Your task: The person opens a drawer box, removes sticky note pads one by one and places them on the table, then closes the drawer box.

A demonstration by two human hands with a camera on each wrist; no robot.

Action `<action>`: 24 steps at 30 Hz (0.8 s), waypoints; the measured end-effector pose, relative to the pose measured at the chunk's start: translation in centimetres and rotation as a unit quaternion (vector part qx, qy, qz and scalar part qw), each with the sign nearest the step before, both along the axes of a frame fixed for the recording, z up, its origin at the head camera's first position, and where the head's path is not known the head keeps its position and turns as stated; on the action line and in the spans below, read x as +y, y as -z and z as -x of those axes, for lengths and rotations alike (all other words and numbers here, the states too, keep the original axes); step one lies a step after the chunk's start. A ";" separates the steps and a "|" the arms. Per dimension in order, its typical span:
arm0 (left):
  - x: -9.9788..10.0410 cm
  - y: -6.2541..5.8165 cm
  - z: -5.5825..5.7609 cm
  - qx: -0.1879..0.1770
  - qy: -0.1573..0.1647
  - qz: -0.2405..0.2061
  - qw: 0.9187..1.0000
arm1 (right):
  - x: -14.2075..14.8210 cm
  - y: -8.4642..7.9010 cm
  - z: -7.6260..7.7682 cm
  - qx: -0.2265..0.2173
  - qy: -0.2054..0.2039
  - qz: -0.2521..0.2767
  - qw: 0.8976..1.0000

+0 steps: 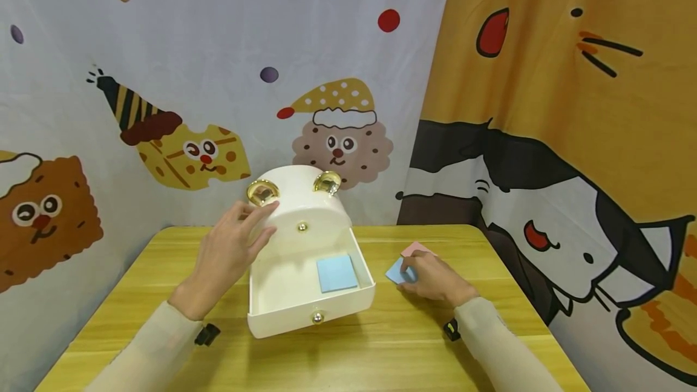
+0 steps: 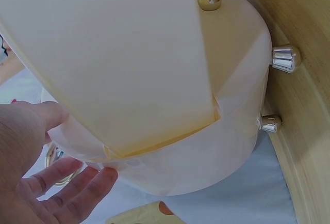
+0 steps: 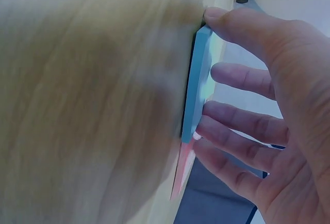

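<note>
A white drawer box with gold ears stands on the table, its drawer pulled out. Inside the drawer lies a light-blue sticky note pad. My left hand is at the left side of the box, fingers apart and loosely bent; its fingertips touch or nearly touch the casing. To the right of the drawer, my right hand holds a second blue sticky note pad by its edges, thumb at one end and fingers at the other. A pink sticky note pad lies just behind it, partly covered.
The wooden table ends at a printed cloth backdrop close behind the box. Gold knobs stick out from the drawer front and casing. Metallic feet show under the box in the left wrist view.
</note>
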State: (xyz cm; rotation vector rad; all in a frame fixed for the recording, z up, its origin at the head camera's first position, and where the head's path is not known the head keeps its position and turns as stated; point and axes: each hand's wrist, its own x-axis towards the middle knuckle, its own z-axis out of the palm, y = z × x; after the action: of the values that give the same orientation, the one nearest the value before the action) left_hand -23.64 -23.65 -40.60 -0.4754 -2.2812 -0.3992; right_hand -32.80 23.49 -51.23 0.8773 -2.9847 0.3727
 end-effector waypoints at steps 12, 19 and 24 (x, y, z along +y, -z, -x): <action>0.0 0.2 0.1 -0.006 -0.004 -0.003 1.000 | -0.9 0.4 0.2 0.016 0.004 -0.001 1.000; 0.0 0.3 0.1 -0.002 -0.004 -0.003 1.000 | -1.2 0.5 0.2 0.023 0.010 0.005 1.000; -0.1 0.3 0.1 0.000 -0.005 -0.002 1.000 | -1.3 0.5 0.2 0.024 0.014 0.010 1.000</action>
State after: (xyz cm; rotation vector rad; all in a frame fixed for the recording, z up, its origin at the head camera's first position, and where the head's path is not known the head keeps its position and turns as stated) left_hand -23.78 -23.75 -40.91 -0.4622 -2.2816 -0.3991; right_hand -33.01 22.17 -51.77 0.8307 -2.9408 0.3739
